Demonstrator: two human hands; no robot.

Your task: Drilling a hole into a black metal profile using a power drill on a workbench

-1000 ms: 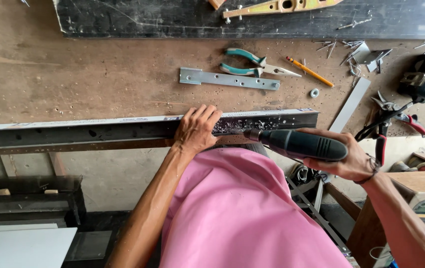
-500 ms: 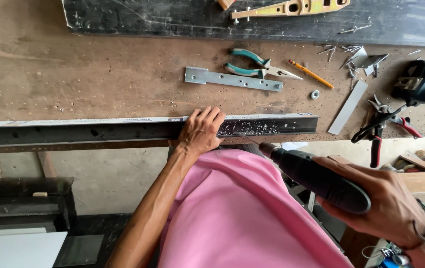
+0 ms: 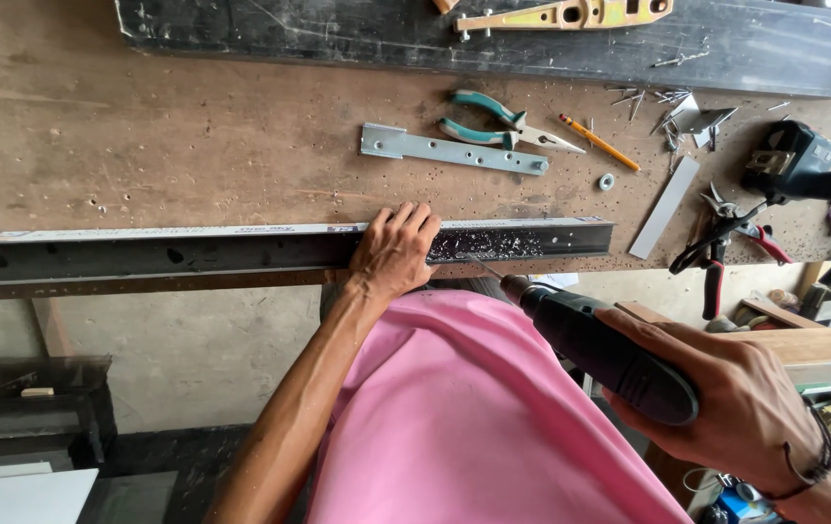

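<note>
Metal channel (image 3: 192, 254), long and dark, lies along the near edge of the tabletop (image 3: 173, 146) with its long axis running left to right; its left end is cut off by the picture edge, its right end stops short of a flat grey strip (image 3: 665, 207). Part of its middle is hidden under the left hand (image 3: 393, 254), which lies flat on it, fingers together and pointing away from the person, pressing down rather than gripping. Just right of that hand, pale metal shavings (image 3: 483, 245) litter the inside of the channel.

Farther right, the right hand (image 3: 741, 412) is wrapped tight around a black power drill (image 3: 602, 349). The drill's long axis slants from lower right to upper left, its thin bit (image 3: 483, 267) aimed at the channel near the shavings; whether the tip touches the metal is hard to tell. The drill's rear is hidden in the palm.

Behind the channel lie a perforated grey bracket (image 3: 449, 150), teal-handled pliers (image 3: 493, 121) and an orange pencil (image 3: 598, 142). At the far right, red-handled pliers (image 3: 726, 238) sit at the tabletop edge.
</note>
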